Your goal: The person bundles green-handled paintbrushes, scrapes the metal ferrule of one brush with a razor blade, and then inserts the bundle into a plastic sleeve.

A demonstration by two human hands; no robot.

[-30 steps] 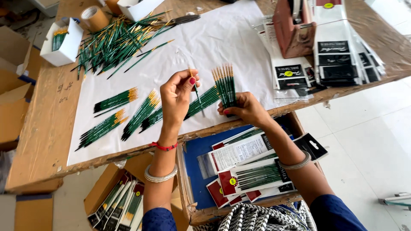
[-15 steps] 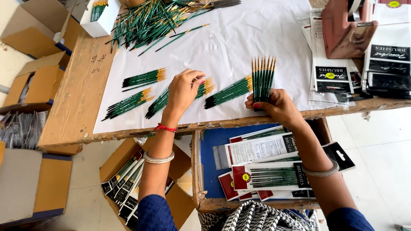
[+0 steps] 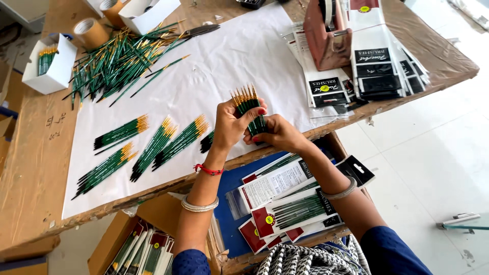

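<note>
Now lifted off the tabletop (image 3: pixel 35 168), brush bundle (image 3: pixel 250 109) clasped between left hand (image 3: pixel 230 126) and right hand (image 3: pixel 277 133), being squared up; next, likely bagging.

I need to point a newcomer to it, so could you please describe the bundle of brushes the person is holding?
Start at the white paper sheet covering the wooden table. Near its front edge, the left hand and right hand together grip a fanned bundle of green brushes. Unlike the sorted bundles lying flat to its left, it is lifted, golden ends up.
</note>
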